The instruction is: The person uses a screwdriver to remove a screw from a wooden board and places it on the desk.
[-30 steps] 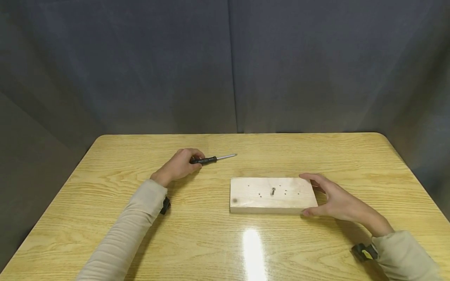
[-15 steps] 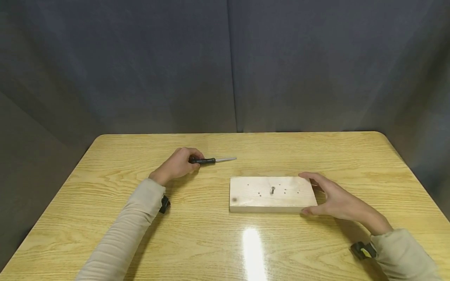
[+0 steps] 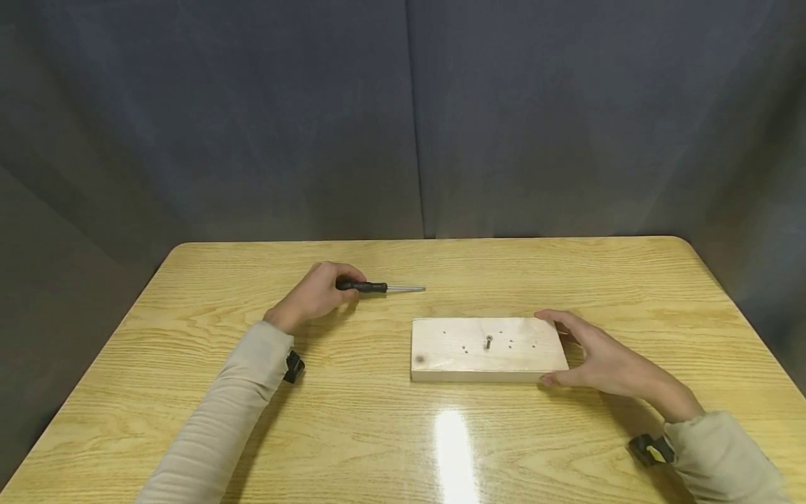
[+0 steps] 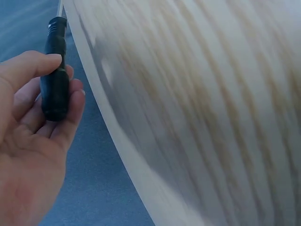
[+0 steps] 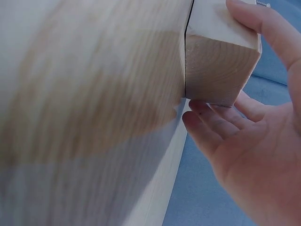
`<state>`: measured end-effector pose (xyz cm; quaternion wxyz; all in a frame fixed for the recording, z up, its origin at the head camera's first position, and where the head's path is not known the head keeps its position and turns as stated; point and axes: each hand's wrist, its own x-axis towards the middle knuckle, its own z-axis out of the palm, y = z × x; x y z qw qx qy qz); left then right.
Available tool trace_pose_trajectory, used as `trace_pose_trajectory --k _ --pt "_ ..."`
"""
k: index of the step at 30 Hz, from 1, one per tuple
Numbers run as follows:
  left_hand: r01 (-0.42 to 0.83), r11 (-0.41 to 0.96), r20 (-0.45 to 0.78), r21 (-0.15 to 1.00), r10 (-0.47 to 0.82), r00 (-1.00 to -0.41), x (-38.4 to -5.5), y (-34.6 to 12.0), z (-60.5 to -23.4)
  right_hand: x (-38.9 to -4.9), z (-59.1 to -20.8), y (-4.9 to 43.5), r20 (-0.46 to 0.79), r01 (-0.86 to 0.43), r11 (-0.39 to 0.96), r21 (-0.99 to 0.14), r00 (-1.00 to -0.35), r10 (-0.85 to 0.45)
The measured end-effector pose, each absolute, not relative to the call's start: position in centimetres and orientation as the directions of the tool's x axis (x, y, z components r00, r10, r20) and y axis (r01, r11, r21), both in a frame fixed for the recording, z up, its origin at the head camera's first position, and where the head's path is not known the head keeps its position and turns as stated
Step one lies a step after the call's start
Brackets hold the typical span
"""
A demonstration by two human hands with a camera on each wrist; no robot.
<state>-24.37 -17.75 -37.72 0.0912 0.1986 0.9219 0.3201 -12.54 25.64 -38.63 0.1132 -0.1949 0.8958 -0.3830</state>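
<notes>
My left hand (image 3: 317, 290) holds a screwdriver (image 3: 371, 287) by its black handle, thumb on one side and fingers on the other. Its metal shaft points right, close above the table. In the left wrist view the black handle (image 4: 55, 70) lies between thumb and fingers. A pale wooden block (image 3: 453, 350) lies flat on the table, with several small holes in its top. A screw (image 3: 488, 341) stands upright near the middle of it. My right hand (image 3: 604, 357) grips the block's right end, thumb on the near side and fingers on the far side. The block's end grain (image 5: 218, 66) shows in the right wrist view.
A wood-grain table (image 3: 352, 427) spreads beneath both hands. Dark grey curtains (image 3: 302, 126) hang behind its far edge and at both sides. Light glares off the tabletop in front of the block.
The screwdriver's tip has swung slightly toward me, so its shaft now lies nearly level across the view. My left hand has shifted a little left. The right hand and block have stayed put.
</notes>
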Motion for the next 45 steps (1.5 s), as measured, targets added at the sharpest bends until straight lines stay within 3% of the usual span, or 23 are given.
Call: trace_pose_trajectory --k 45 --pt "0.433 0.527 0.225 0.731 0.414 -0.882 -22.3 -15.5 -34.3 -12.3 -38.6 25.9 -0.057 -0.271 0.624 -0.733 -0.889 -0.454"
